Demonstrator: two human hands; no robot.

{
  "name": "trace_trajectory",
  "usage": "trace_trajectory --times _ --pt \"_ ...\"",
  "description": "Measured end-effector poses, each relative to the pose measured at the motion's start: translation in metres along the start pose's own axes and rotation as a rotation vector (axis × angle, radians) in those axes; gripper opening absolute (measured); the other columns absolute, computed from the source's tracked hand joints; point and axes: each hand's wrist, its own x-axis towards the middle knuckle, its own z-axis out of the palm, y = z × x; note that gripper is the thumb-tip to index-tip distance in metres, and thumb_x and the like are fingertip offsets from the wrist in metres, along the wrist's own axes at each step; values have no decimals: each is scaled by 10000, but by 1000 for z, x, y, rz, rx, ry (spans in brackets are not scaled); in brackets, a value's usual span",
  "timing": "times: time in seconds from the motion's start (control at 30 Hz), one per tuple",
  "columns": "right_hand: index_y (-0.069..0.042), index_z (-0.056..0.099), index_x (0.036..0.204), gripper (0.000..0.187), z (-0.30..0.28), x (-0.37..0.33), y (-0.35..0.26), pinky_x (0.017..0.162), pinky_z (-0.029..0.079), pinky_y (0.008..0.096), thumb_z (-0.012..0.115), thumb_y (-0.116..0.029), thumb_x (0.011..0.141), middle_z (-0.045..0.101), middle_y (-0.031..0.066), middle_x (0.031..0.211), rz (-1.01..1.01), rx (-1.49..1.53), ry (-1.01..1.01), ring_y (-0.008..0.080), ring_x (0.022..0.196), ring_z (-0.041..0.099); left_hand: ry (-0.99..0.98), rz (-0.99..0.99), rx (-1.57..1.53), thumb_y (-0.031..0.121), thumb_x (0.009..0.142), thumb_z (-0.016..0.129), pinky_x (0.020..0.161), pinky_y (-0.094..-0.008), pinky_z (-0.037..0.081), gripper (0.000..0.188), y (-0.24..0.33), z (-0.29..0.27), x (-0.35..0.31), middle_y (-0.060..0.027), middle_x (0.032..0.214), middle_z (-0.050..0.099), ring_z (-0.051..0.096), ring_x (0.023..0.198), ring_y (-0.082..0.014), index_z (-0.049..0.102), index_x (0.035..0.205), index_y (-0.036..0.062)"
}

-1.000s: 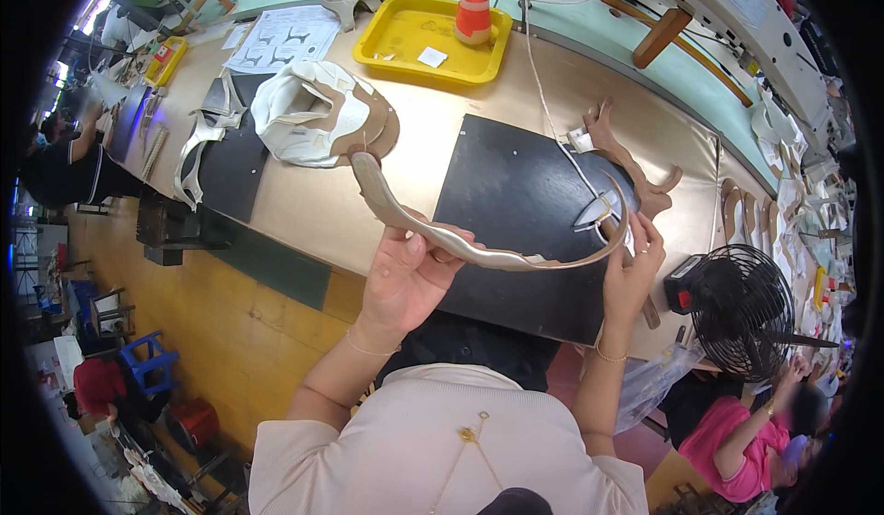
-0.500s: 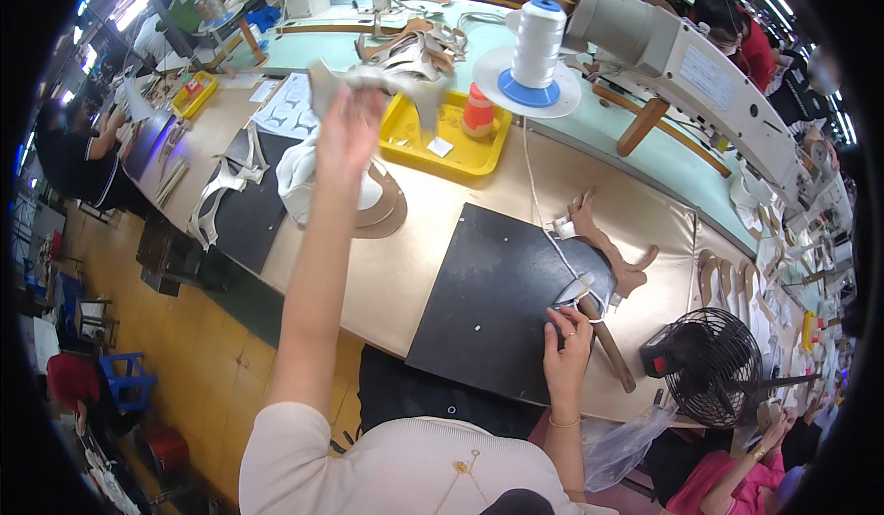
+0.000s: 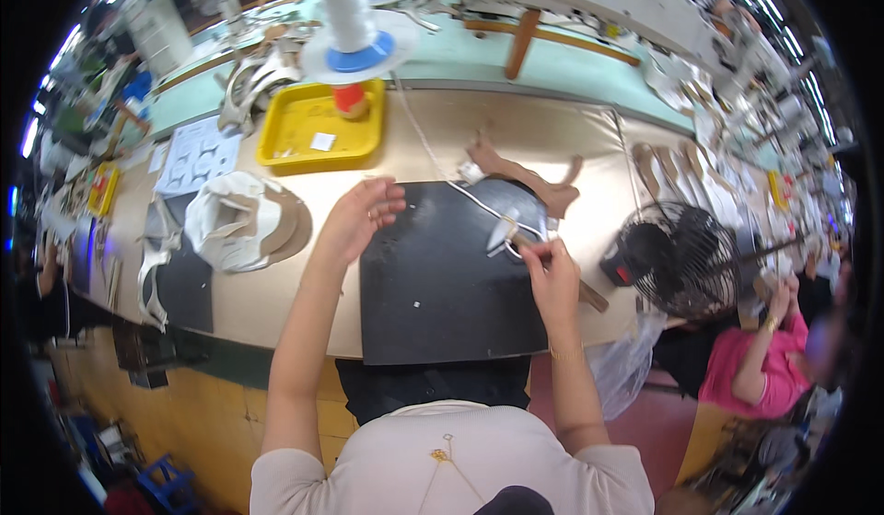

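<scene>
My left hand (image 3: pixel 368 216) is raised over the left edge of a black board (image 3: pixel 442 276), its fingers stretched out and nothing in them. At the board's right side, the thumb and fingers of my right hand (image 3: pixel 553 280) are pressed together; what they pinch, if anything, is hidden. Just beyond those fingertips lies a small pointed grey piece (image 3: pixel 500 232) with white cord (image 3: pixel 451 182) looped beside it. A brown stick (image 3: pixel 592 298) runs under my right hand. Farther back on the board's edge lies a curved brown cut piece (image 3: pixel 525 176).
Left of the board stands a round brown holder (image 3: pixel 293 225) with white pieces (image 3: pixel 216 230) on it. Behind are a yellow tray (image 3: pixel 318 161), a printed sheet (image 3: pixel 198 158) and piled cut pieces (image 3: pixel 253 87). A black fan (image 3: pixel 677 248) stands right; a white thread cone (image 3: pixel 345 9) overhangs the tray.
My left hand has come back from the far pile toward the board and let go of a pale cut piece. The view has turned right. My right hand stays by the cord.
</scene>
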Motion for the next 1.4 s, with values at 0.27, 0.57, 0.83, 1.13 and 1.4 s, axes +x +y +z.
trace_trajectory --times 0.27,0.57,0.83,1.13,1.4 --pt "11 693 1010 321 25 113 45 832 524 432 788 -248 846 673 155 971 -332 -509 61 318 918 659 65 825 1267 85 898 689 964 -383 466 163 -98 56 -34 -88 1133 679 632 1104 -284 721 1056 56" --pt "-12 684 1078 336 18 130 11 870 530 423 779 -227 838 697 138 1048 -301 -474 -27 314 972 677 70 685 1165 105 897 705 1029 -397 425 194 -97 54 -32 -79 1202 662 612 1155 -268 718 1085 60" --pt "6 669 1097 356 -11 53 -72 810 547 388 768 -232 851 687 172 1024 -261 10 -304 337 928 687 -227 326 -176 97 961 680 1094 -338 418 494 -79 113 -31 -115 1296 622 586 1222 -206 496 1407 -4" --pt "12 581 1193 457 -20 16 -71 910 502 307 804 -229 875 642 64 1101 5 530 -645 148 1017 613 -348 315 -82 80 939 680 959 -336 515 295 -69 76 -85 -68 1136 674 644 1074 -192 617 1223 32" --pt "2 586 1201 502 -75 -2 -60 855 505 249 838 -115 783 646 47 1127 -23 521 -482 114 986 619 214 284 440 43 948 448 708 -286 506 207 -55 17 -132 -61 849 631 629 797 -132 588 1099 29"
